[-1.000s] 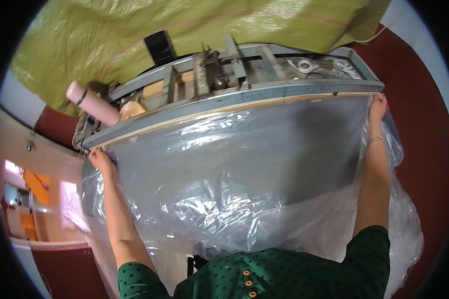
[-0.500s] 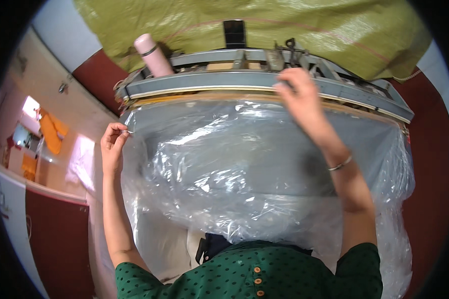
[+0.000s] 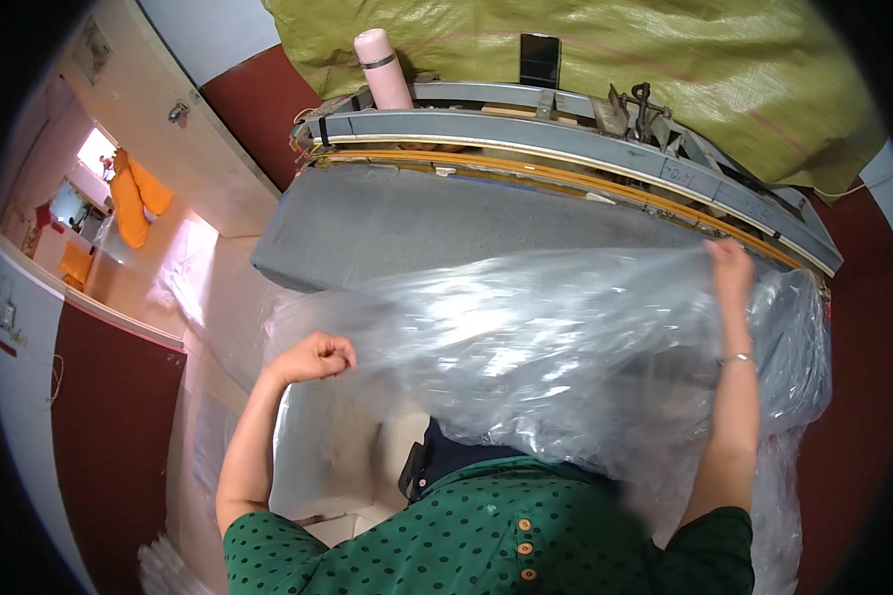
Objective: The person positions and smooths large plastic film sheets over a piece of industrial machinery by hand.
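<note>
A clear plastic sheet [image 3: 526, 317] hangs slantwise over the front of a grey-covered table [image 3: 407, 223], creased and shiny, partly blurred by motion. My left hand [image 3: 313, 359] is closed at the sheet's left side, low near my body, with fingers curled on the plastic; the exact grip is hard to make out. At the far right of the table, my right hand [image 3: 730, 266] pinches the sheet's upper edge. The grey surface lies uncovered at the far left and middle.
A long grey metal frame [image 3: 486, 129] with orange strips runs along the table's far edge. On it stand a pink bottle [image 3: 382, 69] and a dark metal clamp [image 3: 641, 109]. Behind hangs a yellow-green tarp [image 3: 665, 59]. A door [image 3: 169, 129] stands at the left.
My left hand has come down and right toward my body, drawing the sheet off the table's far left. My right hand has moved right and slightly nearer, and now grips the sheet's edge.
</note>
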The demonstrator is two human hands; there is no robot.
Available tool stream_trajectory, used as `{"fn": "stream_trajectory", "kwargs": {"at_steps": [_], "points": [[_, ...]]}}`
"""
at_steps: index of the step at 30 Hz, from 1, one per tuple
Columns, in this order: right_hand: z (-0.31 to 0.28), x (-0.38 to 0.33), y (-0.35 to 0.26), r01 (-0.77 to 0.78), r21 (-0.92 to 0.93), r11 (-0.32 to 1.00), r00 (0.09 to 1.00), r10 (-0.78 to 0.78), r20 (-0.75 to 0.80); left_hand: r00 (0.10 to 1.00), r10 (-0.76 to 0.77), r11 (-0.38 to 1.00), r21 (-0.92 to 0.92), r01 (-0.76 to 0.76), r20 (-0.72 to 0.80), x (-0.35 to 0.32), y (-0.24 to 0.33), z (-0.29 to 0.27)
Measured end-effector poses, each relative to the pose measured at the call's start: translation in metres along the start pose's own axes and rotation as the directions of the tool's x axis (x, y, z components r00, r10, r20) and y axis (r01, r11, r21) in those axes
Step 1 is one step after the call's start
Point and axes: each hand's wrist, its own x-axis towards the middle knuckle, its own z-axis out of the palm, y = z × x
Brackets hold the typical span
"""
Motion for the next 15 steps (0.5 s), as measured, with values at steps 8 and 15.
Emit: {"fn": "stream_trajectory", "kwargs": {"at_steps": [8, 15], "points": [[-0.273, -0.056, 0.238, -0.538, -0.618, 0.574, 0.833, 0.249, -0.494, 0.838, -0.231, 0.846, 0.323, 0.424, -0.494, -0.004, -0.039, -0.123], [-0.301, -0.06, 0.233, -0.641, -0.59, 0.49, 0.766, 0.366, -0.529, -0.237, 0.718, 0.686, 0.724, 0.08, -0.654, 0.076, 0.087, -0.145]]}}
